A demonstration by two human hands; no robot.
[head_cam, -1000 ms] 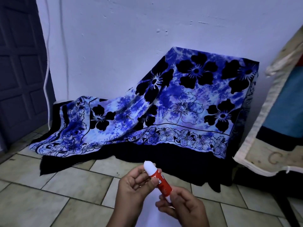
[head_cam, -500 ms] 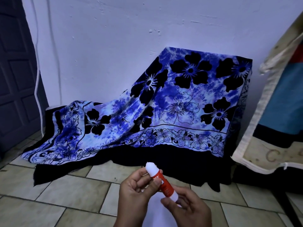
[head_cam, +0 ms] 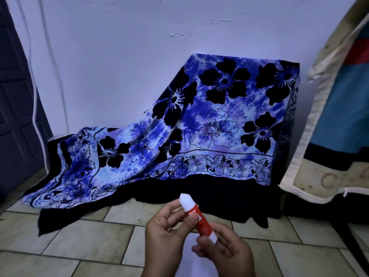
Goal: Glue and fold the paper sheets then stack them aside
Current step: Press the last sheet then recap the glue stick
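- Pale wall (head_cam: pixel 139 47): fills the far side of the scene, with a white cable (head_cam: pixel 36 116) hanging down its left part.
- Tiled floor (head_cam: pixel 69 240): light tiles with dark joints, spanning the near ground.
- Blue floral cloth (head_cam: pixel 219 120): draped over a raised, box-like form against the wall and spilling down leftward onto the floor; its dark hem lies on the tiles.
- Dark panelled door (head_cam: pixel 14 116): at the far left edge.
- Padded panel (head_cam: pixel 339 116): leans in at the right, cream-bordered with blue and red patches.
- Paper sheet (head_cam: pixel 191 264): white, on the floor at the near edge, mostly hidden beneath the hands.
- Left hand (head_cam: pixel 165 230): fingers and thumb curled round the upper barrel, just below the cap.
- Right hand (head_cam: pixel 225 252): fingertips pinching the white base.
- Glue stick (head_cam: pixel 199 218): red barrel, white cap on, held tilted above the paper between both hands, cap end pointing far-left.
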